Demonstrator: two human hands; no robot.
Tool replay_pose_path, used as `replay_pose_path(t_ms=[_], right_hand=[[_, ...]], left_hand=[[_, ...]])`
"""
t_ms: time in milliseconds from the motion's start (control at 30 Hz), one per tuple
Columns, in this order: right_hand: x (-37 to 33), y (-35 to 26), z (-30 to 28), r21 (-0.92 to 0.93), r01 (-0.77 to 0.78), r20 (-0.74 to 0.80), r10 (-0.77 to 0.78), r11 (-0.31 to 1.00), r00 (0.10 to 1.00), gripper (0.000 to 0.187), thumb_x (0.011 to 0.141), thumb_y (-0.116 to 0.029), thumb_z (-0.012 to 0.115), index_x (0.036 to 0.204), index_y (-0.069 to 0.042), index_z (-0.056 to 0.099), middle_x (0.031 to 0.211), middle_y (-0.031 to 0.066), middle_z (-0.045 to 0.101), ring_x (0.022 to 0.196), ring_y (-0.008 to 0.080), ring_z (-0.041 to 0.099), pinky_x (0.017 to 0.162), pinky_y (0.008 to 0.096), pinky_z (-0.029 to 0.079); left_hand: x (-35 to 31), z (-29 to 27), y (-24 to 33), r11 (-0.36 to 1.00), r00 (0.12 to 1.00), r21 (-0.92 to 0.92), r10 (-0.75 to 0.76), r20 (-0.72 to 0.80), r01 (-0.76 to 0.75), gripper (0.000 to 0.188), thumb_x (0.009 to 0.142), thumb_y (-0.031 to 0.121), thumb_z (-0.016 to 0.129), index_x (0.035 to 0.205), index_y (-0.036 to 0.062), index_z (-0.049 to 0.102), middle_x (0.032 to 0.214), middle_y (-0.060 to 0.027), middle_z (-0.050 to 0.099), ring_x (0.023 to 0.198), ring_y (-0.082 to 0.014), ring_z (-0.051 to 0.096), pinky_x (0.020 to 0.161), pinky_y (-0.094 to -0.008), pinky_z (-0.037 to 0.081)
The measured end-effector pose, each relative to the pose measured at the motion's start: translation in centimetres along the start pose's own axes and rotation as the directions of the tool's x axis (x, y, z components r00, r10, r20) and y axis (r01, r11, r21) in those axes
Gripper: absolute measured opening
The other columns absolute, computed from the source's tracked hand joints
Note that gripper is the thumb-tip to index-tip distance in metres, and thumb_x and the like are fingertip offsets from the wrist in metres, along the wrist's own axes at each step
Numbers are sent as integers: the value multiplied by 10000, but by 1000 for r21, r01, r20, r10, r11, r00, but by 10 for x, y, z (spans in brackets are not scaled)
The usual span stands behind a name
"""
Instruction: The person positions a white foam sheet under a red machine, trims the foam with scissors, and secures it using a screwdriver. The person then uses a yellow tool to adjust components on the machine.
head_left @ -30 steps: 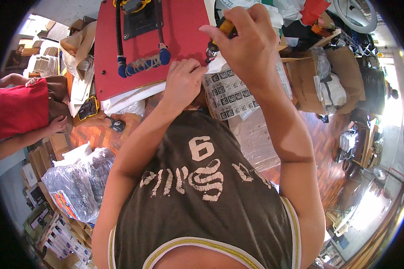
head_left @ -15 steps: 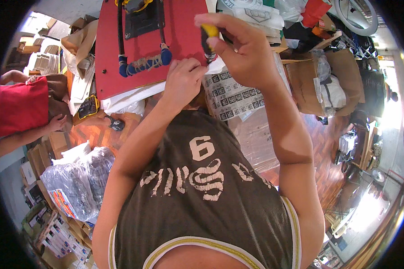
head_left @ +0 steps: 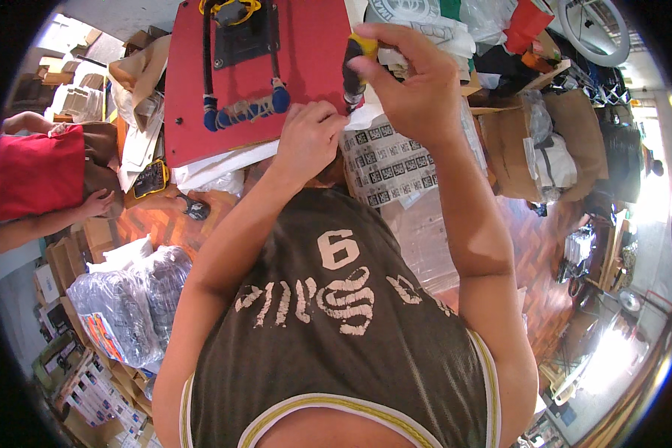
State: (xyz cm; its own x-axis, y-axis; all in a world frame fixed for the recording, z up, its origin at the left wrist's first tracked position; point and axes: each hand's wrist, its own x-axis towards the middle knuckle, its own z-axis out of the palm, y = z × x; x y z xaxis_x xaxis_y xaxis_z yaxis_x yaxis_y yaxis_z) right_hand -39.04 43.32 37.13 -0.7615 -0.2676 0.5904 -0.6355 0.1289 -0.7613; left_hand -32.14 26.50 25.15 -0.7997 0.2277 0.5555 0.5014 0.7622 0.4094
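A red board [head_left: 313,45] lies at the top of the head view, with a black U-shaped bar [head_left: 248,112] on it, padded in blue and wound with cord or bands. At the board's near right corner, my right hand [head_left: 422,86] grips the yellow-and-black handle of a screwdriver [head_left: 355,67]. The shaft points down toward that corner. Beside its tip, my left hand [head_left: 306,142] is closed with fingertips pinched together at the board's edge. Whatever they pinch is hidden.
White sheeting [head_left: 224,166] shows under the board. A box with black printed patterns [head_left: 388,168] stands right of my left hand. Further right is an open cardboard box [head_left: 508,145]. Plastic-wrapped bundles [head_left: 131,299] and a person in red [head_left: 41,172] are at left.
The fingers of my right hand have shifted slightly rightward with the screwdriver handle, which stands more upright. My left hand stays at the same corner. The whole view has moved a little.
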Motion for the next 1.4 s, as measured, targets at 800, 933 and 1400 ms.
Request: replay_pose_path(t_ms=[800, 933, 1400], right_hand=[[2, -12, -2, -308, 155, 125, -121, 939, 985, 353, 829, 35, 737, 1175, -28, 701, 1220, 139, 680, 1025, 199, 662, 874, 320, 543], [3, -4, -4, 172, -156, 132, 135, 973, 982, 323, 847, 78, 678, 1165, 25, 672, 1291, 134, 653, 1134, 199, 643, 972, 349, 529], [3, -5, 3, 254, -129, 21, 127, 959, 992, 304, 821, -29, 792, 1115, -62, 724, 1157, 106, 677, 1047, 144, 646, 880, 282, 519]], left_hand=[[3, -3, 5, 998, 999, 30, -53, 3, 53, 121, 798, 71, 702, 915, 87, 728, 878, -62, 633, 870, -266, 624, 765, -412, 452], [7, -6, 10, 991, 989, 29, -134, 58, 133, 215, 817, 56, 710, 1033, 49, 714, 953, -110, 659, 927, -297, 640, 832, -408, 483], [66, -17, 15, 704, 943, -649, -326, 64, 287, 570, 821, 43, 783, 1348, 27, 565, 1114, -98, 683, 1116, -182, 649, 948, -345, 518]])
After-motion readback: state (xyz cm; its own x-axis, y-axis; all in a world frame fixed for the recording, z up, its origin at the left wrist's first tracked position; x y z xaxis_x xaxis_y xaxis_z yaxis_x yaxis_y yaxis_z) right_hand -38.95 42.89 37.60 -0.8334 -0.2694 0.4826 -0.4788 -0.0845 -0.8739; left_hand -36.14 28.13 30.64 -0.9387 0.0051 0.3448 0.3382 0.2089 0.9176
